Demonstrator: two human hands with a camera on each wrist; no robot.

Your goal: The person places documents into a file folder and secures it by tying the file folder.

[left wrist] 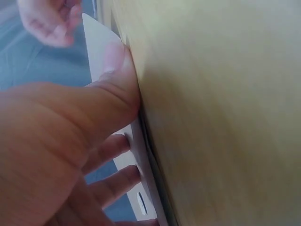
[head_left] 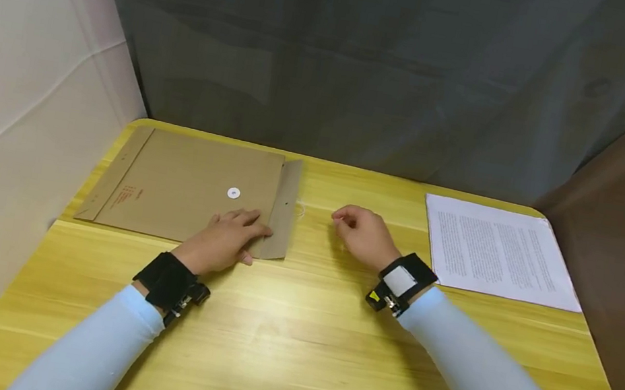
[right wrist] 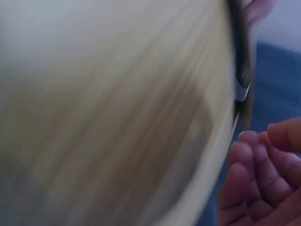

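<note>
Red print on the envelope (head_left: 178, 187) and black text on the sheet (head_left: 496, 251) are too small to read.

Head view: above and behind, looking forward and down over the table (head_left: 287, 355), both hands and forearms in frame, middle distance. Left wrist view: very close, rolled sideways, skimming the table past the thumb. Right wrist view: very close, blurred, along the table. Shared by all three: the yellow tabletop.

Even, soft light — wrist views heavily blurred
</note>
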